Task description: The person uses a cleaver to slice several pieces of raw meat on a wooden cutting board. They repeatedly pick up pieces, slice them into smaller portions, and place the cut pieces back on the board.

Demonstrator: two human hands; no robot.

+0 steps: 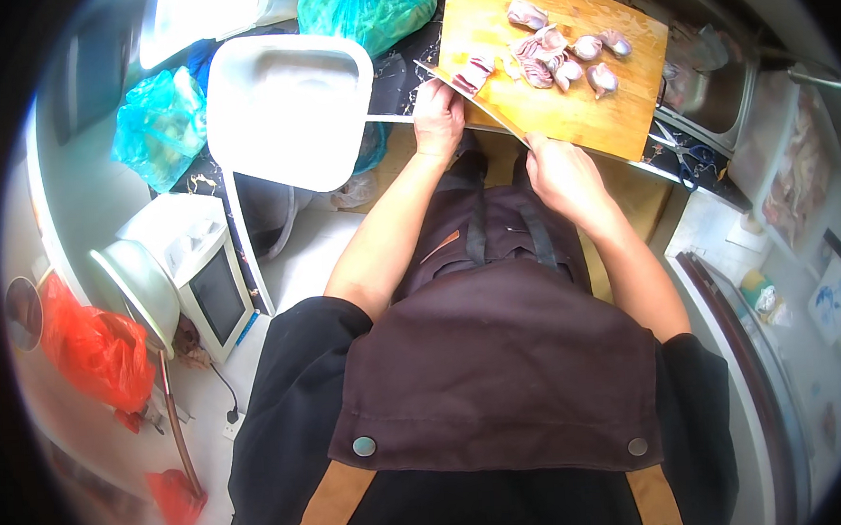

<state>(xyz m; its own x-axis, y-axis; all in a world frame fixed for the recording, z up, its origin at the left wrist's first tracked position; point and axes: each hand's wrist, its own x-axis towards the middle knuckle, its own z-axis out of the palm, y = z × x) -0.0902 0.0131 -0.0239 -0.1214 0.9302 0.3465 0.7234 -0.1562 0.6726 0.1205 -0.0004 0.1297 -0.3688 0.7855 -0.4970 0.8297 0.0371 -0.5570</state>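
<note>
My right hand [563, 174] is closed round the handle of a knife [489, 112] at the near edge of the wooden cutting board [645, 99]. The blade slants up to the left across the board's near left corner. My left hand [439, 119] is beside the blade's far end, fingers curled; what they grip, if anything, is hidden. Just past the blade, against it or very close, lies a group of purple-and-white slices [472, 74]. Several rounded purple-and-white lumps [562, 65], fleshy-looking, some cut into, lie in the middle of the board.
A white basin [294, 174] stands left of the board, with a green plastic bag [370, 18] behind it and a teal bag [160, 129] to its left. Blue-handled scissors [686, 158] lie right of the board, near the metal sink [741, 113]. A tray of pale meat [796, 171] is further right.
</note>
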